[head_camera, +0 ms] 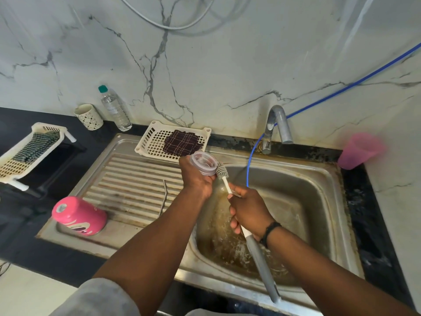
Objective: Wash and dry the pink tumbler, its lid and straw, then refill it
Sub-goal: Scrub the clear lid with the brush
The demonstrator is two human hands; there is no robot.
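Observation:
My left hand [196,176] grips the clear tumbler lid [204,162] above the left rim of the sink basin [319,201]. My right hand [247,212] holds a long bottle brush [259,258] by its grey handle, and the bristle head [221,171] touches the lid's edge. The pink tumbler [78,216] stands upside down at the front left corner of the ribbed drainboard [127,185]. A metal straw [163,198] lies on the drainboard beside my left forearm.
A white basket [150,144] with a dark checked cloth sits behind the drainboard. A tap [276,124] with a blue hose stands behind the basin, a pink plastic cup [360,151] to its right. A water bottle [115,108], patterned mug [89,117] and second basket [29,151] stand at left.

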